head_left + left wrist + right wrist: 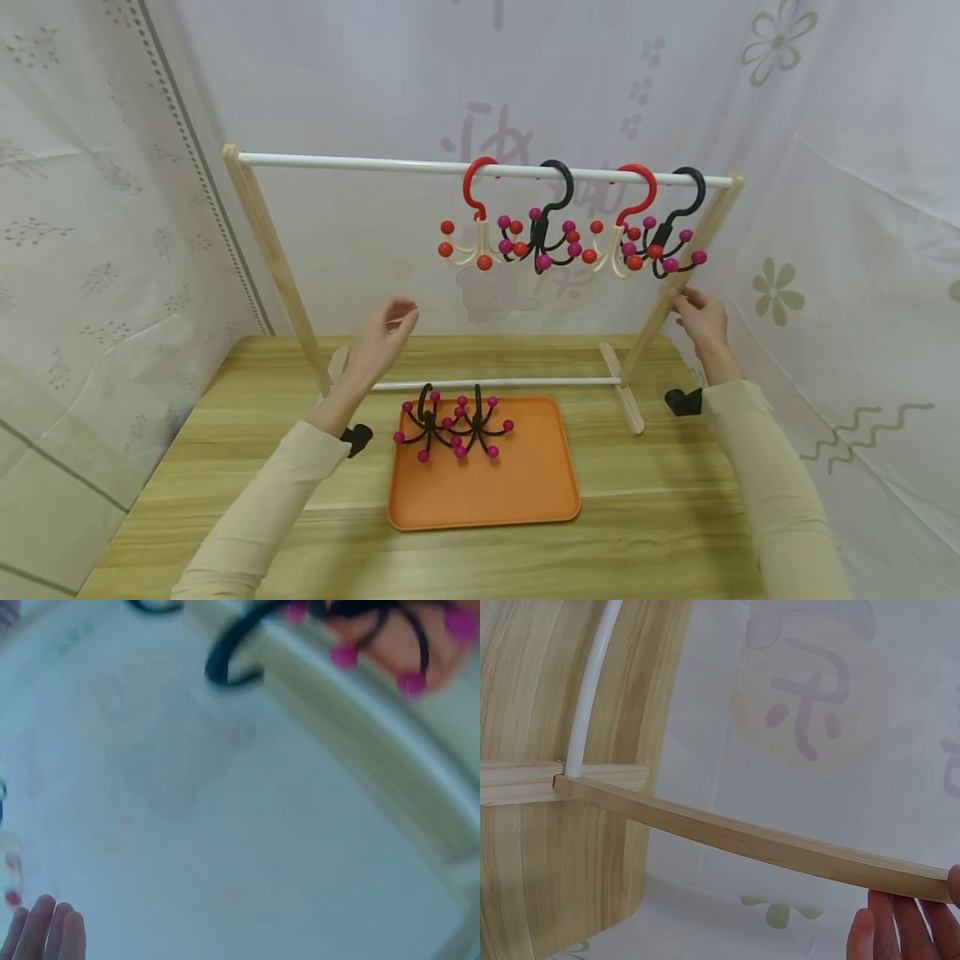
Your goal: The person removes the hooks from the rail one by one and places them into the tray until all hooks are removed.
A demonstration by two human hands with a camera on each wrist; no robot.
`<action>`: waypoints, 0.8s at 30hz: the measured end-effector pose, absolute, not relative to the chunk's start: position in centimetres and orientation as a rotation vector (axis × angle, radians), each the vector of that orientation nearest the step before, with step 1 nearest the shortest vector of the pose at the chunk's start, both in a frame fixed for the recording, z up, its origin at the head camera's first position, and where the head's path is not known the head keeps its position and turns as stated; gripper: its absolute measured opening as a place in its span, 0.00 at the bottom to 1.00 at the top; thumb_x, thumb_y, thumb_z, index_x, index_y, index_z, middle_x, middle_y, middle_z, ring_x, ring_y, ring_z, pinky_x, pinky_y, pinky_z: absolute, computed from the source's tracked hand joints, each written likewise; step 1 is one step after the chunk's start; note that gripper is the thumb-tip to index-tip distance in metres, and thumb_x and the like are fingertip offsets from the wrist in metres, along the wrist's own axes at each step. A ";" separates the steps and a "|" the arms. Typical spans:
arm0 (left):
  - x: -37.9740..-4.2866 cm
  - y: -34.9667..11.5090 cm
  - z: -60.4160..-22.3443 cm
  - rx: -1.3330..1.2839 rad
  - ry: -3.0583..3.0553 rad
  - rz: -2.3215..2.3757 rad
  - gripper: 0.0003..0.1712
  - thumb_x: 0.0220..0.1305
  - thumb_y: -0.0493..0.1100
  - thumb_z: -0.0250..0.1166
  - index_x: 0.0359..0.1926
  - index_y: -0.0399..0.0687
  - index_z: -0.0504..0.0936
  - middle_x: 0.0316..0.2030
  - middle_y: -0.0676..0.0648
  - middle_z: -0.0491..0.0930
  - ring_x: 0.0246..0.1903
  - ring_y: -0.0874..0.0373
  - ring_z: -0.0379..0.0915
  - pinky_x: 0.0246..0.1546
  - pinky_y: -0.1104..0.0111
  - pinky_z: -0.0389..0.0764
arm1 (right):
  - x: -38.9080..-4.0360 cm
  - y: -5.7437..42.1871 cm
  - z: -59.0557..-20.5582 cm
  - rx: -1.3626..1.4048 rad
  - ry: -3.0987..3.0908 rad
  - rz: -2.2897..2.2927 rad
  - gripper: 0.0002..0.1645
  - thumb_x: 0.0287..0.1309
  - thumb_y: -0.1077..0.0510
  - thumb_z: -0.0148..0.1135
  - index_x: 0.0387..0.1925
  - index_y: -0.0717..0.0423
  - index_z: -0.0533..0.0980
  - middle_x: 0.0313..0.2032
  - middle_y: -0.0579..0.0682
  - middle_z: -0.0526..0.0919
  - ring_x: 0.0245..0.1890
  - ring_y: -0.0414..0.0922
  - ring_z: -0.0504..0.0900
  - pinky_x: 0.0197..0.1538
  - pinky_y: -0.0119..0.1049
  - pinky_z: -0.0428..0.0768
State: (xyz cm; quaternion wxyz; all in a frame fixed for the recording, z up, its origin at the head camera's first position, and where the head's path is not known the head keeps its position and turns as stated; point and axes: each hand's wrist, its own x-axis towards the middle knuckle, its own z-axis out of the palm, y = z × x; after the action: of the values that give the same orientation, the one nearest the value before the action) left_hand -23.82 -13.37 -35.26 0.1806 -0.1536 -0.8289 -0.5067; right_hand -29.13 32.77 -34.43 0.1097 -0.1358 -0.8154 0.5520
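My left hand (385, 335) is raised in the air on the left, fingers loosely bent and holding nothing; its fingertips (56, 930) show low in the left wrist view. On the right, my right hand (699, 317) grips the wooden side post (765, 851) of a hanging rack, fingers beneath it and thumb at the frame's edge. From the rack's white top rail (360, 164) hang two cream hook racks with red hooks (480, 187) and ball-tipped arms, alternating with two black ones (558, 187) with magenta balls. Two more black ball-tipped hook racks (429, 422) lie on an orange tray (517, 492).
The rack's left post (273, 258) leans outward beyond my left hand. A lower white bar (517, 382) joins the posts near the table (660, 517), behind the tray. Wooden feet (622, 392) stand on the tabletop, and a printed curtain (360, 250) hangs behind.
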 end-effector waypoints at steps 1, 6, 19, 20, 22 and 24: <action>-24.0 -14.0 -34.7 -0.425 -2.331 -1.406 0.16 0.62 0.41 0.55 0.46 0.33 0.72 0.43 0.38 0.75 0.44 0.47 0.71 0.44 0.61 0.71 | -29.1 32.7 -34.4 -0.394 -2.399 1.618 0.37 0.57 0.42 0.48 0.61 0.61 0.60 0.55 0.61 0.67 0.50 0.47 0.70 0.51 0.39 0.68; -25.0 -16.9 -33.0 -0.359 -2.252 -1.298 0.16 0.62 0.39 0.55 0.46 0.31 0.71 0.44 0.36 0.74 0.45 0.45 0.71 0.43 0.59 0.72 | -29.0 32.6 -34.4 -0.379 -2.396 1.609 0.36 0.58 0.42 0.48 0.61 0.62 0.60 0.54 0.61 0.67 0.49 0.46 0.71 0.50 0.38 0.69; -25.6 -22.6 -31.7 -0.107 -1.898 -1.035 0.18 0.55 0.31 0.57 0.49 0.35 0.71 0.58 0.47 0.64 0.58 0.61 0.54 0.56 0.70 0.52 | -29.0 32.7 -34.4 -0.389 -2.397 1.619 0.38 0.57 0.41 0.48 0.61 0.62 0.59 0.55 0.61 0.66 0.50 0.47 0.69 0.50 0.36 0.69; -25.7 -22.9 -31.8 -0.089 -1.899 -1.034 0.21 0.55 0.32 0.57 0.52 0.36 0.69 0.60 0.48 0.60 0.60 0.64 0.49 0.57 0.72 0.49 | -29.0 32.8 -34.5 -0.390 -2.396 1.620 0.38 0.57 0.41 0.48 0.61 0.62 0.59 0.55 0.60 0.66 0.50 0.47 0.69 0.50 0.36 0.69; -25.6 -23.5 -31.8 -0.046 -1.929 -1.050 0.26 0.57 0.34 0.57 0.58 0.38 0.64 0.63 0.49 0.53 0.61 0.65 0.44 0.58 0.73 0.46 | -29.0 32.8 -34.5 -0.390 -2.396 1.620 0.38 0.57 0.41 0.48 0.61 0.62 0.59 0.55 0.60 0.67 0.50 0.46 0.69 0.50 0.36 0.69; -25.6 -23.9 -31.9 -0.001 -1.980 -1.064 0.31 0.58 0.38 0.57 0.62 0.40 0.58 0.64 0.49 0.49 0.62 0.65 0.41 0.58 0.73 0.43 | -29.0 32.8 -34.5 -0.393 -2.396 1.615 0.38 0.57 0.41 0.48 0.61 0.61 0.59 0.54 0.60 0.67 0.49 0.46 0.70 0.50 0.36 0.69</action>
State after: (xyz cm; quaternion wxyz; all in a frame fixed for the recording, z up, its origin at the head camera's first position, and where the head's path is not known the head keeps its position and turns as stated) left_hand -25.56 -23.89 -31.87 0.4322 -0.0002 -0.7945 -0.4267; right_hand -29.03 32.79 -34.53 0.1126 -0.1339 -0.8164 0.5504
